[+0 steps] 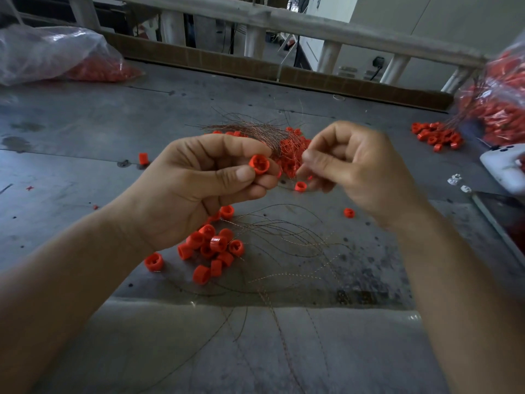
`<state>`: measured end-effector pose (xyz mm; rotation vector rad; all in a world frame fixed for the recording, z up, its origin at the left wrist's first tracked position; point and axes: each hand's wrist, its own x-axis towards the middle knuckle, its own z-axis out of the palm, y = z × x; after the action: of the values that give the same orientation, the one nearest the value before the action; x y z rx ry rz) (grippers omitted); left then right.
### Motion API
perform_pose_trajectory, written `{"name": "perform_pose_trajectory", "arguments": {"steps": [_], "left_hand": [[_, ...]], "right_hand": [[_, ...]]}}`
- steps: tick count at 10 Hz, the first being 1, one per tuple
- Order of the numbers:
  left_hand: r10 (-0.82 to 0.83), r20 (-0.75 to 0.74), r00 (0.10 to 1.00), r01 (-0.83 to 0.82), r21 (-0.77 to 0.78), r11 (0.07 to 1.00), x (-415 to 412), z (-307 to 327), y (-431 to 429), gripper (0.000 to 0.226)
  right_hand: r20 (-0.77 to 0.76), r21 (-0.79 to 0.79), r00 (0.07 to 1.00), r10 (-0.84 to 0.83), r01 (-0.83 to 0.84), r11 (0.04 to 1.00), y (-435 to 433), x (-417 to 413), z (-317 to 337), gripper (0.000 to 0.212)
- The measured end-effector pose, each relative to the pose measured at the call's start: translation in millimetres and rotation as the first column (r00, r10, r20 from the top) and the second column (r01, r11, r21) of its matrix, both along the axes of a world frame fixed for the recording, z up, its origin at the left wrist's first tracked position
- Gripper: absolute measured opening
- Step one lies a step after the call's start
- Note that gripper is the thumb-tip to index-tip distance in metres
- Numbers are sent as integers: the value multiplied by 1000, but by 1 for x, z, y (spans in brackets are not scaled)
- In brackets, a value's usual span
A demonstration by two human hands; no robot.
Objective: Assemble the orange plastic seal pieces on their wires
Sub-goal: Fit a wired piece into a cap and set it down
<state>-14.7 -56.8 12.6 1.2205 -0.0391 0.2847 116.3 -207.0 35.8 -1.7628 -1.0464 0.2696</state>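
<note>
Pinching the seal piece [259, 164], left hand [199, 189] sits beside right hand [355, 172].

Your right hand [352, 166], just right of the orange ring [259, 164], is blurry, so you can't tell if it pinches anything. Far right of the ring, the edge cuts off a bag [500, 109].

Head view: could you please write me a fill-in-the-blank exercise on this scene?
1. The seal piece is pinched by the ____ hand.
2. A pile of loose pieces lies on the ____ near that wrist.
3. Far left and far right, pieces fill clear ____.
Missing: left; table; bags.
</note>
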Motion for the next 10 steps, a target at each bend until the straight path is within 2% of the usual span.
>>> {"name": "perform_pose_trajectory", "arguments": {"steps": [1, 2, 3, 4, 5, 6, 8, 9, 10], "left_hand": [[1, -4, 1000, -1, 2, 1000, 0, 0, -1, 22], [-4, -5, 1000, 4, 6, 1000, 0, -1, -1, 22], [-4, -9, 1000, 4, 6, 1000, -1, 0, 0, 23], [-4, -13, 1000, 4, 5, 1000, -1, 0, 1, 23], [-4, -13, 1000, 4, 10, 1000, -2, 0, 1, 23], [-9, -10, 1000, 9, 11, 1000, -2, 0, 1, 23], [-12, -15, 1000, 13, 19, 1000, -1, 0, 1, 23], [1, -32, 999, 0, 35, 999, -1, 0, 2, 24], [18, -54, 998, -15, 44, 999, -1, -1, 2, 25]], "right_hand": [[182, -63, 942, -283, 298, 953, -5, 27, -9, 17], [294, -164, 865, -406, 465, 870, -6, 50, -24, 9], [410, -308, 831, -375, 513, 801, -3, 67, -39, 31], [478, -402, 832, -281, 491, 773, 1, 75, -48, 45], [515, -429, 818, -256, 505, 749, 2, 79, -53, 45], [514, -385, 797, -318, 545, 745, 2, 78, -56, 35], [436, -251, 795, -422, 557, 792, -2, 79, -53, 23], [246, -122, 839, -485, 524, 843, -7, 78, -41, 17], [-67, 46, 915, -399, 402, 914, -6, 60, -26, 11]]}}
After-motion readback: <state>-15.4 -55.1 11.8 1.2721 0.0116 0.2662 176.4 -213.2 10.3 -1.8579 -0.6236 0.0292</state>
